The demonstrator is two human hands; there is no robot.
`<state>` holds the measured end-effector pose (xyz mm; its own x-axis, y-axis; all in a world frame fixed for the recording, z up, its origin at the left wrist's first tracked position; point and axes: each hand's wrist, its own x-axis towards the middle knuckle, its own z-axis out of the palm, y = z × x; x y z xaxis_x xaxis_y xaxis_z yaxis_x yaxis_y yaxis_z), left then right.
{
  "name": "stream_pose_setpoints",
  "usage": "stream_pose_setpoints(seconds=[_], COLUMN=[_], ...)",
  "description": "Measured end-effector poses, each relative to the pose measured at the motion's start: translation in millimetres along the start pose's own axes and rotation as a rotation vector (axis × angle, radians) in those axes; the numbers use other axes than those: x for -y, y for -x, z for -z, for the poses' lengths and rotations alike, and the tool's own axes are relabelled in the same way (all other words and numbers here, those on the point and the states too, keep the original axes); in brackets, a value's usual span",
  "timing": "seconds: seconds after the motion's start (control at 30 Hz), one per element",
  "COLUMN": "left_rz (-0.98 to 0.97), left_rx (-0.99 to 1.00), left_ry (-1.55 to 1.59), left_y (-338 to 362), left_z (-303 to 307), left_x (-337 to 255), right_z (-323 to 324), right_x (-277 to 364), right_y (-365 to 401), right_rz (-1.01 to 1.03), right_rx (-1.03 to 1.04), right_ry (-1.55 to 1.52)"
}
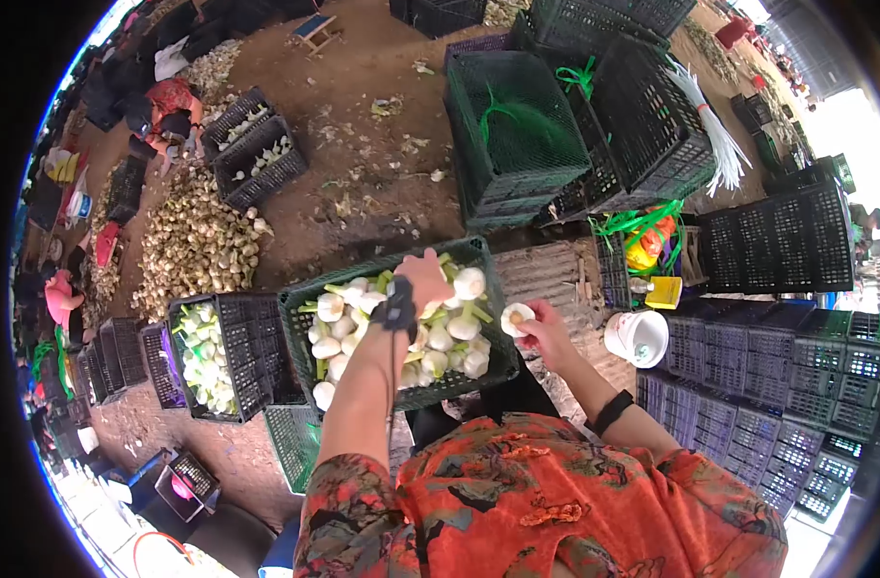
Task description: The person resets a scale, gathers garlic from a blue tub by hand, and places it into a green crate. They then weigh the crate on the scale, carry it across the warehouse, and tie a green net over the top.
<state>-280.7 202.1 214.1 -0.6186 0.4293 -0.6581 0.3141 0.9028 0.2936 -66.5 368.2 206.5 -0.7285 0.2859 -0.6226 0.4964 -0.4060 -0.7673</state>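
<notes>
Right hand (550,339): fingers closed round a garlic bulb (517,319), brownish centre facing up, at the crate's right edge.
Left hand (426,280): over the loose bulbs (440,337), towards the far edge; grip cannot be told.
Crate (499,289): bulbs heaped, stems pointing various ways.
Handling, judged: hold bulbs by the body, free stems from neighbours, avoid knocking the rim.

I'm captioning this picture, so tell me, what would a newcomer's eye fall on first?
Probably the dark crate of white garlic bulbs near the centre, with the left hand over it and the right hand just to its right, holding a single bulb. The red patterned shirt stands out at the bottom, and a large loose heap of bulbs lies on the ground at upper left.
</notes>
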Motion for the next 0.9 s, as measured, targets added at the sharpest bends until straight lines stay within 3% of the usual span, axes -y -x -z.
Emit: stream_pose_setpoints(seconds=[0.07,0.13,0.2,0.23,0.3,0.33,0.37,0.4,0.47,0.5,0.53,0.6,0.63,0.67,0.77,0.9], left_rz=[0.099,0.062,-0.278,-0.427,-0.234,-0.030,0.061,0.173,0.135,0.113,0.085,-0.036,-0.091,-0.002,0.077,-0.071], left_rx=[-0.108,-0.112,-0.291,-0.566,-0.718,-0.738,-0.832,-0.806,-0.718,-0.723,-0.733,-0.685,-0.667,-0.545,-0.536,-0.533], left_ry=[0.053,0.051,0.264,0.319,0.568,0.716,0.703,0.585,0.653,0.636,0.623,0.561,0.512,0.397,0.385,0.322], left_y=[-13,-6,25,30,57,78,93,101,117,121,120,106,100,112,125,144], left_z=[-20,-25,-20,-33,-45,-49,-61,-75,-98,-107,-117,-143,-157,-140,-147,-170], left_x=[-11,2,30,51,89,105,123,139,153,151,145,136,126,99,84,105], right_z=[-2,-5,-12,-18,-26,-31,-38,-36,-32,-41,-51,-72,-88,-105,-171,-222], right_x=[3,2,-4,-9,-24,-30,-36,-47,-73,-52,-39,-21,-14,-16,-26,-22], right_y=[0,-2,-6,-10,-22,-28,-30,-39,-59,-47,-34,-18,-20,-30,-63,-87], right_rz=[0.031,0.031,-0.014,-0.033,-0.086,-0.135,-0.160,-0.159,0.306,0.202,0.211,0.457,0.486,0.573,0.846,0.716], right_rx=[0.063,0.089,0.115,0.129,0.192,0.249,0.261,0.275,0.310,0.295,0.303,0.009,0.098,0.131,0.260,0.391], right_ry=[0.121,0.138,0.166,0.192,0.263,0.344,0.454,0.456,1.217,1.345,1.351,1.198,1.189,1.123,0.941,1.226])
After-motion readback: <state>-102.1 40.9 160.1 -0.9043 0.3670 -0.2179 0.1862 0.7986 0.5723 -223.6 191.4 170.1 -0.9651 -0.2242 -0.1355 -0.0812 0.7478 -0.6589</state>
